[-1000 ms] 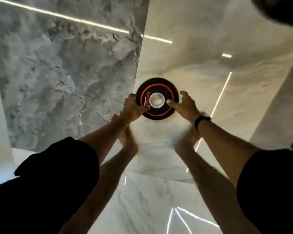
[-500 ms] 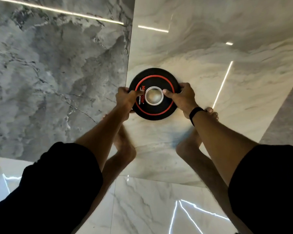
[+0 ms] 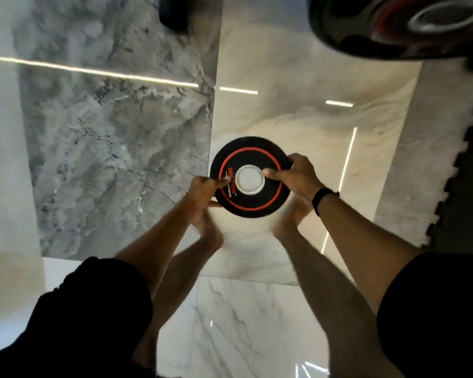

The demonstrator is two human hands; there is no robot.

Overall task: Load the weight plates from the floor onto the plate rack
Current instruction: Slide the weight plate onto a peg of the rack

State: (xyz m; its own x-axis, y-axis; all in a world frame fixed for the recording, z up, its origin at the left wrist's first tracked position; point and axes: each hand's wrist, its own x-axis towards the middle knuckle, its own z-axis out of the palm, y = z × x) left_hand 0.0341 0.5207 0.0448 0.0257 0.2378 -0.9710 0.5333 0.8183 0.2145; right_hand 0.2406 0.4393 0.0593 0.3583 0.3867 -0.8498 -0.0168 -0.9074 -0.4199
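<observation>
Up comes the small plate (image 3: 250, 177): half a second back it sat lower and nearer the feet, and now I have it lifted, with a big plate (image 3: 399, 25) swinging into view at the far right. My left hand (image 3: 202, 190) clamps the near-left rim, thumb laid over the red ring; my right hand (image 3: 298, 177) clamps the right rim, thumb reaching to the steel hub, fingers curled under. Both are closed tight on the small plate, opposite each other, which I judge keeps it flat and balanced for carrying. It hangs clear above the floor (image 3: 271, 118), between my hands and above my bare feet. Glossy marble tiles lie below, grey on the left, cream in the middle, mirroring strip lights. A black jigsaw-edged mat (image 3: 464, 186) runs along the right. No rack is visible yet.
</observation>
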